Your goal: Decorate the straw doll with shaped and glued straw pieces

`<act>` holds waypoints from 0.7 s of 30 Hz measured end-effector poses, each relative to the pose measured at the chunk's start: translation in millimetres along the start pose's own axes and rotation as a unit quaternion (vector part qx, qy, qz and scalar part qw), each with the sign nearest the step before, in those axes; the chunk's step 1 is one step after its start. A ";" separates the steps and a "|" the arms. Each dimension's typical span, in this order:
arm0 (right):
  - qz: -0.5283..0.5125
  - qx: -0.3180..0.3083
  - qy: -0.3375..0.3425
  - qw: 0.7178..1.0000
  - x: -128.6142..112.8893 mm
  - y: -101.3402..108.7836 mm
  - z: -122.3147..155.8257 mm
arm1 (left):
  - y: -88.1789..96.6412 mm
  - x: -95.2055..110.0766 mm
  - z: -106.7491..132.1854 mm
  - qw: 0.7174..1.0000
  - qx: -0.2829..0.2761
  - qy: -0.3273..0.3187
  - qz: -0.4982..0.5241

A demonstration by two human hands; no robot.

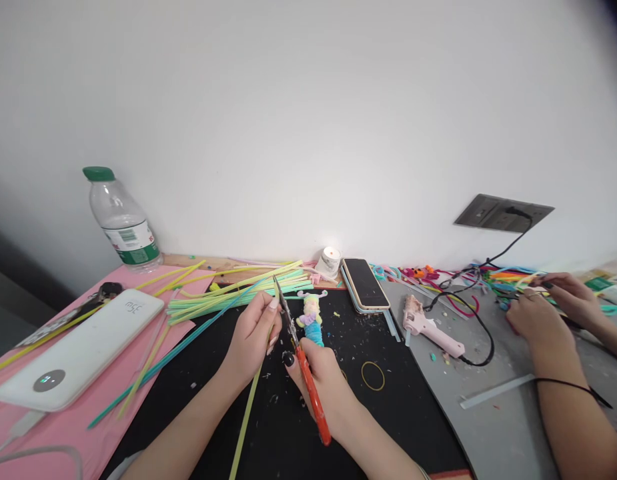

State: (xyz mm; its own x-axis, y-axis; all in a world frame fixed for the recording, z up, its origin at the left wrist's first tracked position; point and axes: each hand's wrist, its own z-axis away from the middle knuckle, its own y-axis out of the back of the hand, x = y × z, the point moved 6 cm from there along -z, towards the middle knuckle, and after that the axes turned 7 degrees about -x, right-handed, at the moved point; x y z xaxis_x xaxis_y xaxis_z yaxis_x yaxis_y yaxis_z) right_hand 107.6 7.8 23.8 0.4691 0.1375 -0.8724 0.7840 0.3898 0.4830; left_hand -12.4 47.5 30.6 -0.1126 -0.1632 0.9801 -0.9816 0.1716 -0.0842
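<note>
My left hand (251,333) is closed, pinching a pale yellow-green pipe cleaner (245,423) between thumb and fingers. The pipe cleaner's long end hangs down toward the front of the black mat (188,407). In my right hand (328,383) is a pair of scissors (312,393) with orange handles. Their blades point up and away, close beside my left fingertips; whether they touch the pipe cleaner I cannot tell. Just behind my right hand lies a small fuzzy pipe-cleaner figure (312,317), yellow above and blue below, partly hidden by that hand.
Behind my left hand lies a bundle of green and yellow pipe cleaners (213,303). A power bank (83,350) and a bottle (125,227) are left. Rightward are a phone (365,283), a corded glue gun (433,330) and another person's hands (543,320). A rubber band (373,376) lies on the mat.
</note>
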 end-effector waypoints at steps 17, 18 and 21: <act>0.021 0.004 -0.016 1.000 1.3 -3.0 -0.3 | 2.4 -4.0 1.5 0.998 0.014 0.002 -0.065; 0.025 0.005 -0.019 0.999 1.6 -3.1 -0.1 | 2.6 -3.9 1.7 0.998 0.016 -0.001 -0.068; 0.030 0.006 -0.019 0.999 1.0 -2.7 0.6 | 3.2 -2.8 2.1 0.997 0.019 -0.013 -0.079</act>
State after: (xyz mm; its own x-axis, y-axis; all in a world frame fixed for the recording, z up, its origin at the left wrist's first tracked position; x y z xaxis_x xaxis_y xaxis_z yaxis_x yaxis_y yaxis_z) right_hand 106.2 6.4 21.6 0.5309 0.1263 -0.8380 0.7581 0.3712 0.5362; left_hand -15.6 46.5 27.2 0.0413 -0.2107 0.9767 -0.9923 0.1055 0.0647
